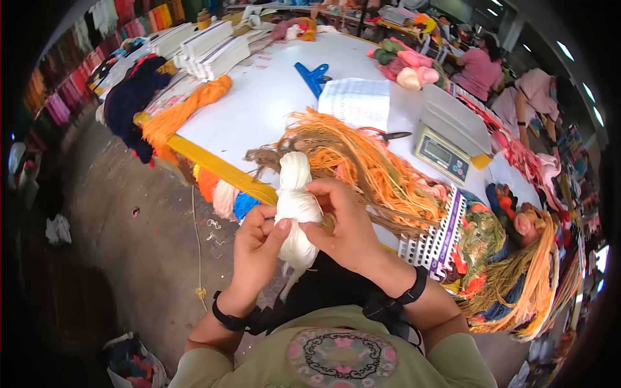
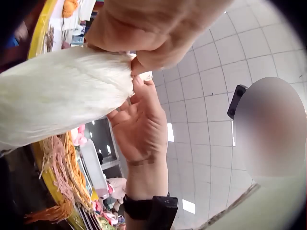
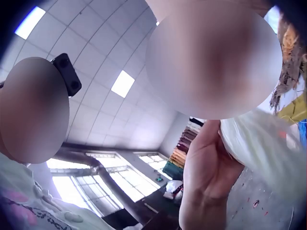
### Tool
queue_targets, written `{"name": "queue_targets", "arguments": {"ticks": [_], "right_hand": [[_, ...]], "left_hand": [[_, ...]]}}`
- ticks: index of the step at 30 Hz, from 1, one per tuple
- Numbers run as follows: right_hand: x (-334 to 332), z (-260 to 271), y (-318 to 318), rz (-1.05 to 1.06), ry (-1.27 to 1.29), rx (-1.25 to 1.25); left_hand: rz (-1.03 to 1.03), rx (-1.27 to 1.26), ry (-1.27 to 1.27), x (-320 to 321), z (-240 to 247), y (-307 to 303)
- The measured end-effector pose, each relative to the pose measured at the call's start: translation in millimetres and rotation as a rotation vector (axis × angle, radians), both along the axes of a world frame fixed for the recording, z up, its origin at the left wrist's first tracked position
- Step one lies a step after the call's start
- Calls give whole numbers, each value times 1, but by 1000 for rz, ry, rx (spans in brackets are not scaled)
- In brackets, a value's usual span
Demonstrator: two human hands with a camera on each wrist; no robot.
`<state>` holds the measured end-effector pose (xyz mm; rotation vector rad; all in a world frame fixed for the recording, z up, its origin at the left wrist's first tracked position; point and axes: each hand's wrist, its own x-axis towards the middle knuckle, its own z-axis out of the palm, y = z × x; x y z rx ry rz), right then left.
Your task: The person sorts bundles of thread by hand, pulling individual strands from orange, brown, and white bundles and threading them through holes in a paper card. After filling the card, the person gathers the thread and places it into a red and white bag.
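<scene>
A bundle of white yarn (image 1: pixel 297 204) is held upright between both hands above the near table edge, its loose tail hanging below. The left hand (image 1: pixel 260 242) grips it from the left, thumb across its middle. From the right, the right hand (image 1: pixel 346 226) pinches it with thumb and fingers. In the left wrist view the white yarn (image 2: pixel 62 96) stretches leftward from the fingers, with the right hand (image 2: pixel 141 124) on its end. The right wrist view shows the left hand (image 3: pixel 208 167) against the yarn (image 3: pixel 264 148); blur covers part of that view.
Orange and brown yarn (image 1: pixel 369 168) lies on the white table (image 1: pixel 259 84) just beyond the hands. Farther off are a blue clip (image 1: pixel 312 79), a printed sheet (image 1: pixel 354 102), scissors (image 1: pixel 391 135) and a scale (image 1: pixel 442 155). A punched card (image 1: pixel 440 236) rests at the right.
</scene>
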<state>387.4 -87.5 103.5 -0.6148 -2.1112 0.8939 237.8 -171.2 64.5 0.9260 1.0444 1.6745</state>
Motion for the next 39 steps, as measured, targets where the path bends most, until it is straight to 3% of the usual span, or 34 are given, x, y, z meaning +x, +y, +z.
{"name": "queue_targets", "arguments": {"ticks": [2, 3, 4, 5, 6, 8, 9, 10, 12, 15, 16, 18, 20, 22, 23, 25, 26, 28, 29, 32, 34, 35, 36, 37, 39], "right_hand": [[14, -1, 1, -13, 99, -144], [24, 1, 2, -56, 37, 11], [33, 2, 3, -97, -27, 167], [39, 1, 4, -98, -21, 169], [44, -1, 5, -95, -45, 283], [52, 1, 7, -86, -63, 402], [56, 5, 7, -103, -75, 470], [61, 10, 7, -126, -85, 538], [74, 19, 6, -127, -127, 503], [88, 17, 4, -171, 41, 136], [91, 15, 0, -178, 47, 142], [94, 13, -8, -63, 386, -437], [98, 11, -8, -25, 424, -501], [97, 13, -8, 21, 664, -950], [101, 8, -6, 22, 673, -948], [103, 4, 1, -57, 358, -499], [104, 10, -1, -53, 369, -495], [110, 31, -6, -196, 87, 380], [112, 36, -11, -195, -44, 438], [112, 19, -4, -240, -1, 472], [114, 3, 5, -159, 115, 162], [113, -12, 7, -88, 361, -145], [108, -23, 11, -27, 563, -480], [99, -19, 12, 41, 551, -478], [97, -9, 3, 89, 745, -825]], "left_hand": [[-21, 13, 7, 6, 3, 4], [-28, 12, 11, 10, 8, 6], [164, 140, 347, 15, 16, 10], [359, 272, 683, 18, 21, 13], [362, 279, 690, 20, 23, 15], [-36, 163, 662, 24, 22, 19], [-89, 94, 491, 31, 20, 21], [-88, 98, 497, 33, 22, 22], [-293, -54, 236, 38, 27, 24], [-331, 18, -95, 52, 34, 26], [-301, 62, -264, 55, 36, 27], [-289, 110, -266, 61, 45, 28], [-266, 30, -430, 72, 58, 26], [-316, 17, -406, 68, 45, 32], [-370, 4, -386, 68, 43, 34], [-421, -5, -356, 68, 43, 36], [-348, -15, -285, 70, 43, 35], [-309, -19, -196, 74, 49, 34], [-306, -57, -140, 79, 55, 30], [-373, -165, 27, 79, 64, 25], [-304, -82, 212, 71, 57, 24], [-210, 0, 268, 72, 60, 21], [-195, 94, 195, 63, 58, 23], [-154, 133, -1, 58, 68, 22], [-241, 260, -322, 43, 86, 18]]}}
